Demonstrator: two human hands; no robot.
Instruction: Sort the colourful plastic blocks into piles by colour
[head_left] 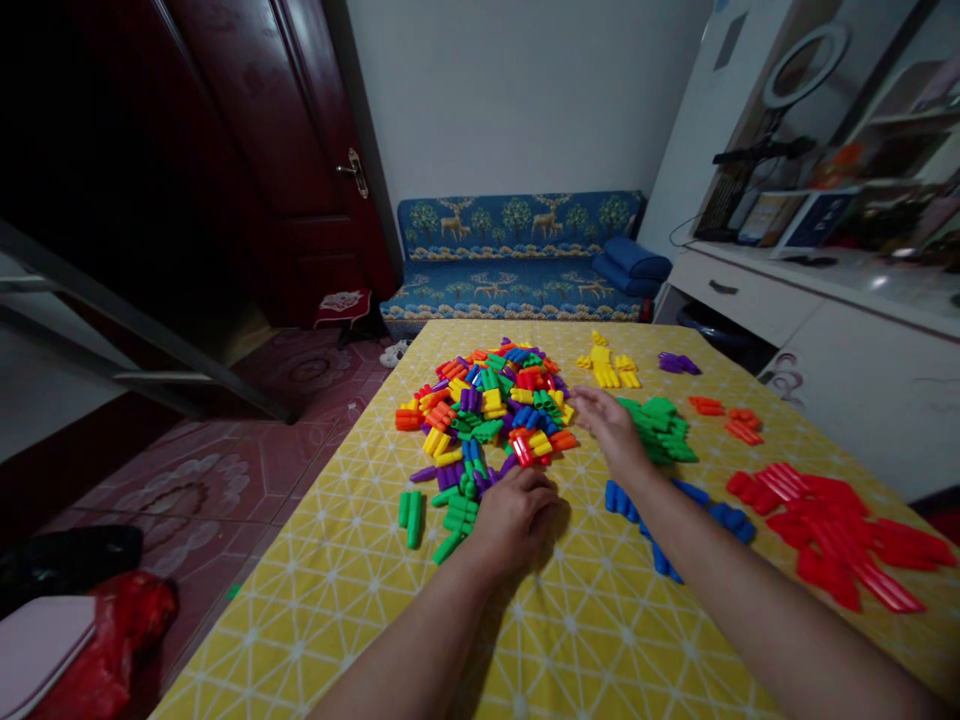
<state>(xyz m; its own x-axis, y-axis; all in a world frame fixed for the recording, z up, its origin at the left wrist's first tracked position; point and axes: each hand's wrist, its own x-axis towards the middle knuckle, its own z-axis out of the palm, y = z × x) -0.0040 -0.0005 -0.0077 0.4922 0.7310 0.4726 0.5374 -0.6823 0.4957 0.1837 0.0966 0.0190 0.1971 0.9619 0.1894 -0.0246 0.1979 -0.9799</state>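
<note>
Head view: one table [570, 640] carries one mixed block heap [491, 402], centre, and six single-colour block groups [664, 430], right. Left hand [517, 515]: curled at heap's near edge, grip indeterminable. Right hand [611, 425]: fingers loosely spread beside heap.

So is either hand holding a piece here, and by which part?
It cannot be told: the left hand hides any grip beside the mixed plastic building pieces; no held piece shows at the right hand.
</note>
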